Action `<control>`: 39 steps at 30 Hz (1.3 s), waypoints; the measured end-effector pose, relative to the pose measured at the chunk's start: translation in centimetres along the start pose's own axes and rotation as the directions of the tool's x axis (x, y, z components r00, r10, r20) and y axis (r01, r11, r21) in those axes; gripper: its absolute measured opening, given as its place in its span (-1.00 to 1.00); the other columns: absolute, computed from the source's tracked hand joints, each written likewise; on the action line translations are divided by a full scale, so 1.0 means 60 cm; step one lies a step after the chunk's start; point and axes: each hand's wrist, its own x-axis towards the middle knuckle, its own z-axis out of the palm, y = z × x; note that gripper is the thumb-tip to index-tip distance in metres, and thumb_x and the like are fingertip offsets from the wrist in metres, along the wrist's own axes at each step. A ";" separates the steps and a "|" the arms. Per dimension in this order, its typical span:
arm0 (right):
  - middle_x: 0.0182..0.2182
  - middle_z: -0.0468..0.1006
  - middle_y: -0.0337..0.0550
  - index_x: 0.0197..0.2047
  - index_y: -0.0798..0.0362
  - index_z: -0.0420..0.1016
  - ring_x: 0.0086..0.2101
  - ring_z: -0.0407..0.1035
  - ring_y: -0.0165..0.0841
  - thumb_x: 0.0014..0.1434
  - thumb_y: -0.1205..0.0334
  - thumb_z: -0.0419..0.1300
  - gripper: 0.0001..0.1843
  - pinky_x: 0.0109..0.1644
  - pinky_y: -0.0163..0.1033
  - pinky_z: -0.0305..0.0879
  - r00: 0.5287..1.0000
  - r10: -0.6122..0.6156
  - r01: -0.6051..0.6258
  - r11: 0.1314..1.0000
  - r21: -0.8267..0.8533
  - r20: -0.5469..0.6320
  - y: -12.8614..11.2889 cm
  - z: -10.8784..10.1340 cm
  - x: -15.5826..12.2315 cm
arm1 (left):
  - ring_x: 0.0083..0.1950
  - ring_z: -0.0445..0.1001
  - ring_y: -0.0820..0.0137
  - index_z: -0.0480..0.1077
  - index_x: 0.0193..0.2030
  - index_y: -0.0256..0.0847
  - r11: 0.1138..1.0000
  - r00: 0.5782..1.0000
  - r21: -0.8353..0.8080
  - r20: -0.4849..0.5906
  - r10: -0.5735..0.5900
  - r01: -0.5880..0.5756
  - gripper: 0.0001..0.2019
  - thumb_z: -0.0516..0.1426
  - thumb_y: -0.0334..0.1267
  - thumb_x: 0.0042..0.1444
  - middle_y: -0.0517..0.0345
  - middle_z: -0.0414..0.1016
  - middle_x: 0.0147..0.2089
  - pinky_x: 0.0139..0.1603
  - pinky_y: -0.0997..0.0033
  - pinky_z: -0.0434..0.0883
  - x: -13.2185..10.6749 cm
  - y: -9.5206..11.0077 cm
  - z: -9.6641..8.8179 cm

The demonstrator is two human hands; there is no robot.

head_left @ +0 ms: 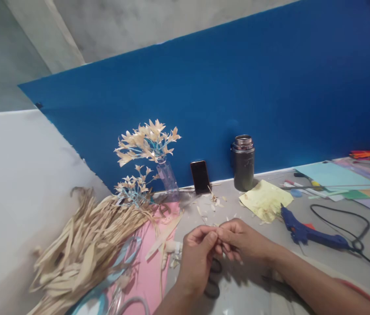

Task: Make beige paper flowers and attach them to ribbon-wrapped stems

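My left hand (199,253) and my right hand (240,240) meet fingertip to fingertip above the table, both closed in a pinch. Whatever lies between the fingers is too small or too hidden to name. Below them, partly covered by my left hand, rest dark scissor handles (215,278). To the right lies a blue glue gun (312,234) with its nozzle by a stained yellow paper (267,201). Left of my hands, dried husk strips (93,245) are heaped beside a pink sheet (152,253).
Pale husk flowers (148,140) stand in a clear bottle (168,179), near a propped phone (200,177) and a dark flask (244,164). A black cord (365,223) loops at the right, close to coloured papers (339,175). Blue ribbon (122,260) lies at the lower left.
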 end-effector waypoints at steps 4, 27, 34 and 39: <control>-0.70 0.39 -0.30 -0.54 0.16 0.48 -0.72 0.15 -0.57 0.15 -0.34 0.18 -0.34 -0.65 -0.45 0.08 0.999 0.032 -0.032 0.999 -0.017 0.003 0.010 -0.007 0.001 | -0.54 0.37 0.52 0.47 -0.36 -0.30 0.983 0.990 -0.124 0.045 -0.134 0.138 -0.69 0.43 -0.17 -0.11 0.21 0.42 -0.58 -0.46 0.54 0.28 0.001 0.003 -0.002; -0.52 0.60 -0.15 -0.42 0.16 0.53 -0.60 0.36 -0.52 0.19 -0.06 0.25 -0.59 -0.55 -0.44 0.21 0.991 0.048 -0.059 0.995 0.084 0.122 0.001 0.000 -0.002 | -0.70 0.06 0.59 0.09 -0.57 -0.18 0.991 0.994 -0.073 -0.001 -0.114 0.113 -0.44 0.24 0.20 0.05 0.40 0.04 -0.71 -0.65 0.57 0.11 -0.002 -0.006 0.001; -0.61 0.53 -0.28 -0.38 0.14 0.58 -0.66 0.26 -0.54 0.08 0.23 0.25 -0.85 -0.57 -0.44 0.16 0.997 0.067 -0.069 0.994 0.090 0.030 -0.005 0.006 -0.001 | -0.70 0.14 0.58 0.14 -0.59 -0.18 0.986 0.989 0.165 -0.144 0.026 -0.001 -0.43 0.17 0.27 0.07 0.35 0.12 -0.71 -0.65 0.58 0.07 0.005 -0.017 -0.013; -0.62 0.55 -0.26 -0.37 0.13 0.63 -0.65 0.26 -0.52 0.04 0.24 0.27 -0.85 -0.56 -0.41 0.14 0.999 0.002 0.002 0.997 0.082 -0.052 -0.015 -0.011 -0.004 | -0.59 0.22 0.54 0.27 -0.44 -0.17 0.971 0.989 0.231 -0.117 0.088 -0.060 -0.58 0.26 0.13 0.07 0.31 0.27 -0.59 -0.55 0.55 0.15 0.003 -0.008 -0.008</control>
